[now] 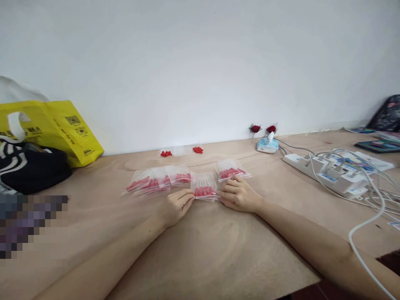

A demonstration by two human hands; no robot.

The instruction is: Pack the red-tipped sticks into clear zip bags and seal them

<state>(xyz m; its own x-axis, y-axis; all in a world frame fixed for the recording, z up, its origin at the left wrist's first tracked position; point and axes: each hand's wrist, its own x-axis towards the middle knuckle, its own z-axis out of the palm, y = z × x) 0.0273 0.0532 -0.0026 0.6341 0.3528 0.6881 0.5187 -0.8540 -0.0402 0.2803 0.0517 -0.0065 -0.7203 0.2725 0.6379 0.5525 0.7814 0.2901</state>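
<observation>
Hands (179, 204) (238, 195) pinched closed on clear packet (203, 182), QR codes (73, 120) on yellow bag (64, 135)

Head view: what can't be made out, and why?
All head view:
Red pieces in left pile of bags: count lost to overlap and blur.
Middle bag: lower corners partly covered by left hand and right hand.
Yellow bag: cut off by left edge; fine print too small.
Dark case: cut off by right edge.
Pixelated patch: contents masked.

Bare forearms (131, 248) angled inward, left hand (178, 205) in a pinch, right hand (240, 195) curled
</observation>
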